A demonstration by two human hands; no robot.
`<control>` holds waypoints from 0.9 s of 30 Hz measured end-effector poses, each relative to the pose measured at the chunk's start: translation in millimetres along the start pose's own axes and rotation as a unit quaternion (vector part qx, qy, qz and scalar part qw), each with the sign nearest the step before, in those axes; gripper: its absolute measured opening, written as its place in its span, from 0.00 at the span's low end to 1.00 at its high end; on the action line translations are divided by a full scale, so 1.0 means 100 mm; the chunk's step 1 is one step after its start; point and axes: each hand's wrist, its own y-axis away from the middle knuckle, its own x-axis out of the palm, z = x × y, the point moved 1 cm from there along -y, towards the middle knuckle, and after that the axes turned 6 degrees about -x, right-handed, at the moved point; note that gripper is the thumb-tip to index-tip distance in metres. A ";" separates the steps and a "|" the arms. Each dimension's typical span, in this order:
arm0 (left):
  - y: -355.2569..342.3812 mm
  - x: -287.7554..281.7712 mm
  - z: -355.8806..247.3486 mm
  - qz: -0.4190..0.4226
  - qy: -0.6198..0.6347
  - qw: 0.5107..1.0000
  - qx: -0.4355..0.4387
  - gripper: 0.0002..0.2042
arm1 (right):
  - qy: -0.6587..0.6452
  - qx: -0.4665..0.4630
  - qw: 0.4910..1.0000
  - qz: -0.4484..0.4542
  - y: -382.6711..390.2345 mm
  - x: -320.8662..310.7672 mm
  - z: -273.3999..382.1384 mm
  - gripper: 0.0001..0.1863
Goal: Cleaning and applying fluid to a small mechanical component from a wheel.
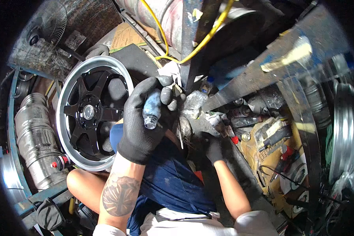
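My left hand (137,135), in a black work glove, is closed around a small clear bottle (152,105) with bluish smears. The bottle is tilted, and its uncapped mouth points down toward me. To the left of this hand stands a car wheel rim (82,121) with glossy black spokes and a silver lip. My right hand (212,148), also gloved in black, reaches low beside a dark ledge, right of my knee. Its fingers blend into the shadow there, so I cannot see whether they hold anything. A crumpled clear plastic piece (195,103) lies just beyond it.
A blue-black metal beam (271,67) slants across the upper right. Yellow cable (177,61) hangs from above. On the right, cardboard (269,173) carries tools and discs, with another silver rim (342,129) beyond. Stacked metal barrels (37,137) and a fan (47,29) stand left.
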 end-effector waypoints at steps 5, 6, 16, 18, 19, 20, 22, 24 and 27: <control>0.06 -0.09 -0.07 -0.050 -0.030 0.995 0.083 0.13 | 0.339 -0.014 0.933 0.116 -0.16 0.59 -1.12 0.22; 0.13 -0.22 -0.16 -0.100 -0.042 0.989 0.105 0.14 | 0.386 -0.014 0.894 0.228 -0.25 0.80 -0.97 0.24; 0.02 -0.28 -0.16 -0.064 -0.105 0.987 0.108 0.12 | 0.316 0.075 0.936 0.135 -0.77 1.23 -1.74 0.16; -0.02 -0.34 -0.14 0.000 -0.099 0.991 0.092 0.13 | 0.330 0.087 0.931 0.128 -0.90 1.16 -1.89 0.17; -0.01 -0.29 -0.13 -0.019 -0.097 0.989 0.107 0.13 | 0.334 0.090 0.930 0.127 -0.61 1.16 -1.96 0.17; 0.01 -0.27 -0.12 -0.038 -0.097 0.987 0.123 0.14 | 0.337 0.091 0.928 0.127 -0.59 1.12 -2.08 0.18; 0.03 -0.30 -0.15 -0.070 -0.195 0.968 0.144 0.15 | 0.340 0.087 0.928 0.126 -0.56 1.25 -2.17 0.19; 0.03 -0.33 -0.16 -0.037 -0.211 0.967 0.135 0.16 | 0.347 0.086 0.926 0.120 -0.67 1.29 -2.27 0.20; 0.02 -0.19 -0.07 -0.083 -0.283 0.940 0.171 0.13 | 0.367 0.094 0.920 0.104 -0.60 1.14 -2.39 0.22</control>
